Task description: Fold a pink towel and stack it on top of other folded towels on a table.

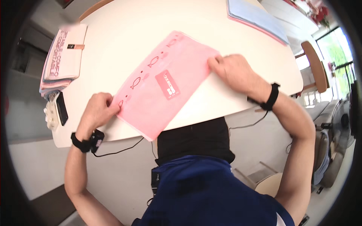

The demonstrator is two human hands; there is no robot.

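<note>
A pink packet (186, 56), perhaps a folded towel, lies slantwise over the white table (135, 34), its near corner reaching past the table's front edge. Red fish outlines run along its left side, and a darker pink label with white writing sits near its middle. My left hand (99, 108) pinches the packet's left corner between thumb and fingers. At the right side, my right hand (232, 70) grips the edge near the far right corner. Both wrists wear black straps with cables.
A stack of folded towels (66, 56) stands at the left edge, with a black phone (62, 108) and a white power strip (51, 115) below it. Blue and pink folded cloths (257, 21) lie at the back right. A wooden chair (315, 66) stands beyond the right edge.
</note>
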